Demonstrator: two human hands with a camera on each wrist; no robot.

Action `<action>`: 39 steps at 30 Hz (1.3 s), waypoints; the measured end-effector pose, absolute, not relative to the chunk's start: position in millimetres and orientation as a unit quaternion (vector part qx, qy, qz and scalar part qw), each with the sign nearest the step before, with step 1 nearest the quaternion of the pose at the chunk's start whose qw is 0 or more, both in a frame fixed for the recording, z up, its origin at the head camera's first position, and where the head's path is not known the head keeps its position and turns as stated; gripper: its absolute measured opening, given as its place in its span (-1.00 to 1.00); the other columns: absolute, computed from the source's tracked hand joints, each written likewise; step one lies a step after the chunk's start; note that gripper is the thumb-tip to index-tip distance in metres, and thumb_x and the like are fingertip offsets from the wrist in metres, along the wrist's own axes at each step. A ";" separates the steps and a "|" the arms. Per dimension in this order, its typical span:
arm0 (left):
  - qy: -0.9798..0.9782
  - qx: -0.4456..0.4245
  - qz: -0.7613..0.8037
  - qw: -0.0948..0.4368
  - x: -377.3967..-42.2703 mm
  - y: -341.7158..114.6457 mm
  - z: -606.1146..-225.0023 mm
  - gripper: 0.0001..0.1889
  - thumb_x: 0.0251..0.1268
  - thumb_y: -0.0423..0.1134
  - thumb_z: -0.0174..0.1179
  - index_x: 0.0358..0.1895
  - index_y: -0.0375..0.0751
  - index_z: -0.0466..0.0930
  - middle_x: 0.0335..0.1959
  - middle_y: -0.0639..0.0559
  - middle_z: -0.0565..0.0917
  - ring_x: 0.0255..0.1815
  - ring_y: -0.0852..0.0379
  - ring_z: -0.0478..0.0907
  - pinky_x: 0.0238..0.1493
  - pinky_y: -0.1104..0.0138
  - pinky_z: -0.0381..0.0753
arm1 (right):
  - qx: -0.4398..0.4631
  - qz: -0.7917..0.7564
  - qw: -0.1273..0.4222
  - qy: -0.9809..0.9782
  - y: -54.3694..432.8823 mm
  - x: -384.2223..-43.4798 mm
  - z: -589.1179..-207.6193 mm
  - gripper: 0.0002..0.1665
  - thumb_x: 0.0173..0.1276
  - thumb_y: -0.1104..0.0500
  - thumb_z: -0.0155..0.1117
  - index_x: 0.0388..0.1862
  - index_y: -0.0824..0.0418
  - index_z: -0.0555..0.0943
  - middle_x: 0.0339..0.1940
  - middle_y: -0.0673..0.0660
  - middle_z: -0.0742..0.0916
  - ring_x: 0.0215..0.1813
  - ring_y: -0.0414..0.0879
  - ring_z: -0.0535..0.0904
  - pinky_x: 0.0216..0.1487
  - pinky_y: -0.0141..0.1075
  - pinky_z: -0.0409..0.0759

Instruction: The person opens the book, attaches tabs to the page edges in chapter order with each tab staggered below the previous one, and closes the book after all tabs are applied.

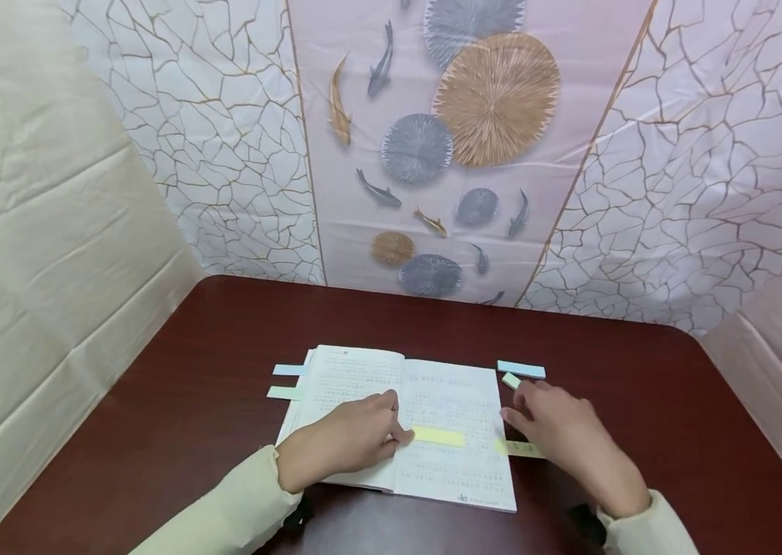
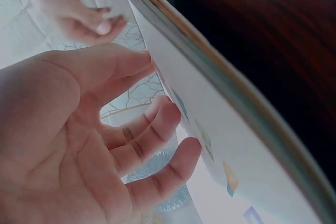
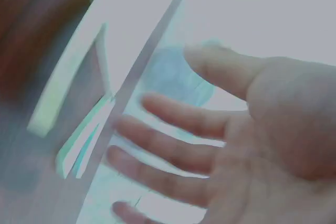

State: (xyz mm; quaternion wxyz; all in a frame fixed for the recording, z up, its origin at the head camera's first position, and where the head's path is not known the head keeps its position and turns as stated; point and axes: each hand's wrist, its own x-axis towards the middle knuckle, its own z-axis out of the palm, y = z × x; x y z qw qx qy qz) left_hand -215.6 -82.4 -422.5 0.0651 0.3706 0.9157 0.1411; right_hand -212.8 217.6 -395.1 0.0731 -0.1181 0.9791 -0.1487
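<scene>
An open book (image 1: 453, 478) lies on the dark red table. My left hand (image 1: 352, 433) rests on it near the fold, thumb by the left end of a yellow sticky strip (image 1: 438, 436) on the right page. In the left wrist view its loosely bent fingertips touch the page (image 2: 184, 72). My right hand (image 1: 561, 428) hovers beside the book's right edge, fingers apart and holding nothing in the right wrist view. Under it a yellow sticky tab (image 1: 521, 449) juts from that edge. A green sticky pad (image 1: 511, 381) lies just past its fingertips, partly covered by them.
A blue sticky pad (image 1: 520, 370) lies by the book's top right corner. From the left edge stick out a blue tab (image 1: 288, 370) and a green tab (image 1: 284, 393). Patterned cloth (image 1: 238, 139) hangs behind the table (image 1: 155, 416).
</scene>
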 end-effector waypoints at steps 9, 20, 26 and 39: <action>0.917 0.377 0.119 0.061 -214.6 -81.4 -420.1 -0.77 0.44 -0.22 0.38 0.08 0.04 0.85 -0.17 0.05 0.63 -0.40 0.30 0.41 -0.41 0.40 0.48 | -0.250 -0.198 0.026 0.947 152.4 -194.8 -421.4 -0.59 0.23 0.25 0.63 0.04 0.22 0.72 -0.04 0.03 0.73 0.04 0.02 0.65 0.05 -0.03 0.66; 0.920 0.387 0.052 0.020 -209.5 -80.8 -416.4 -0.69 0.33 -0.20 0.39 0.10 0.17 0.84 -0.14 0.08 0.69 -0.44 0.15 0.58 -0.46 0.30 0.57 | -0.282 -0.116 -0.026 0.952 134.5 -194.0 -430.1 -0.74 0.16 0.29 0.66 -0.20 0.16 0.76 -0.27 -0.01 0.67 -0.24 -0.03 0.66 -0.38 -0.19 0.60; 0.925 0.376 0.040 0.034 -208.2 -79.2 -409.9 -0.57 0.27 -0.21 0.38 0.23 0.11 0.72 -0.15 0.08 0.71 -0.54 0.16 0.46 -0.49 0.26 0.52 | -0.256 -0.140 0.006 0.957 137.6 -198.6 -429.0 -0.81 0.22 0.31 0.57 -0.26 0.14 0.72 -0.36 -0.06 0.62 -0.29 -0.11 0.58 -0.37 -0.20 0.57; 0.922 0.382 0.054 0.017 -209.1 -78.8 -411.8 -0.68 0.27 -0.23 0.38 0.09 0.05 0.79 -0.17 0.04 0.73 -0.58 0.20 0.39 -0.57 0.31 0.43 | -0.169 -0.217 0.057 0.960 211.1 -216.5 -394.7 -0.77 0.22 0.37 0.32 -0.15 0.16 0.64 -0.23 0.00 0.64 -0.32 -0.14 0.45 -0.32 -0.24 0.47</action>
